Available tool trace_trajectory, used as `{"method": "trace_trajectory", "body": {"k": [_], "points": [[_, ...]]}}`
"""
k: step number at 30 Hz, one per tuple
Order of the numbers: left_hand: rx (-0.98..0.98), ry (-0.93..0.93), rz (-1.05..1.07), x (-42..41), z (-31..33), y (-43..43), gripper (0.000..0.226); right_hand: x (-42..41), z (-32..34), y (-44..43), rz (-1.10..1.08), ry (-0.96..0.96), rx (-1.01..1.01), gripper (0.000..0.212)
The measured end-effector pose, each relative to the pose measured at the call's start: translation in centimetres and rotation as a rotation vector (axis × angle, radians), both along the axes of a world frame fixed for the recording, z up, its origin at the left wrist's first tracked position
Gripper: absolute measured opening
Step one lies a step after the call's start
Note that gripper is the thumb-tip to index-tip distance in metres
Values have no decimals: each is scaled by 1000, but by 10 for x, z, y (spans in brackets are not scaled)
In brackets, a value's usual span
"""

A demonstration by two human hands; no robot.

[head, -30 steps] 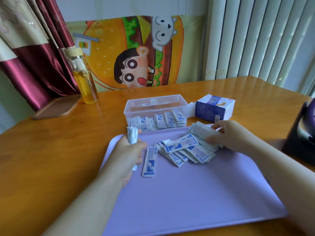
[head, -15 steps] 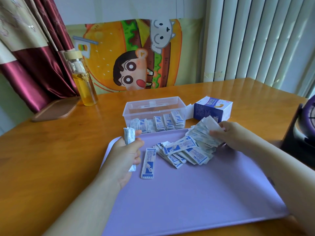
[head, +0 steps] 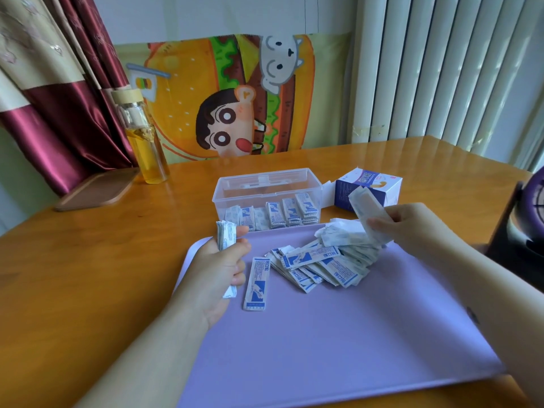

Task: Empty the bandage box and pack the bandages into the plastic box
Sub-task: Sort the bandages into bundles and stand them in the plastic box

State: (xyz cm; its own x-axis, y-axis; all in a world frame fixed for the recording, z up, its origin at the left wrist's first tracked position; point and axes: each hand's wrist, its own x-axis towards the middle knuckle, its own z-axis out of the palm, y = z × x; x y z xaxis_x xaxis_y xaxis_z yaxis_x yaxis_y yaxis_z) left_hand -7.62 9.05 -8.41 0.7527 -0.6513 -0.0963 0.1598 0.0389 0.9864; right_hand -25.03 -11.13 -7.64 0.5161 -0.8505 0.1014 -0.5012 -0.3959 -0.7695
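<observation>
A clear plastic box (head: 265,184) stands open behind the purple mat (head: 338,343), with several wrapped bandages stacked along its front wall. The blue and white bandage box (head: 371,187) lies on its side to the right of it. A loose pile of bandages (head: 326,260) lies on the mat, and one single bandage (head: 256,284) lies apart at its left. My left hand (head: 217,269) is closed on a small upright stack of bandages (head: 226,237). My right hand (head: 412,225) holds a few bandages (head: 366,213) lifted above the pile's right end.
A glass bottle (head: 144,142) with yellow liquid stands at the back left next to a brown wooden tray (head: 97,189). A dark purple object (head: 524,228) sits at the right table edge. A cartoon cloth and curtains hang behind the wooden table (head: 73,275).
My right hand has lifted a few bandages up from the pile's right end. My left hand has kept its stack and barely moved.
</observation>
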Motion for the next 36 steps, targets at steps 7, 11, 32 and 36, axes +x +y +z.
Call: {"method": "trace_trajectory", "body": {"k": [7, 11, 32, 36], "points": [[-57, 136, -91, -10, 11, -7, 16, 16, 6, 27, 225, -276, 205, 19], [-89, 188, -178, -26, 20, -15, 21, 32, 1, 49, 434, -398, 489, 11], [-144, 225, -109, -16, 15, -10, 21, 43, 2, 72, 347, -322, 81, 49], [-118, 218, -129, -10, 11, -8, 30, 43, 2, 73, 360, -356, 6, 49]]}}
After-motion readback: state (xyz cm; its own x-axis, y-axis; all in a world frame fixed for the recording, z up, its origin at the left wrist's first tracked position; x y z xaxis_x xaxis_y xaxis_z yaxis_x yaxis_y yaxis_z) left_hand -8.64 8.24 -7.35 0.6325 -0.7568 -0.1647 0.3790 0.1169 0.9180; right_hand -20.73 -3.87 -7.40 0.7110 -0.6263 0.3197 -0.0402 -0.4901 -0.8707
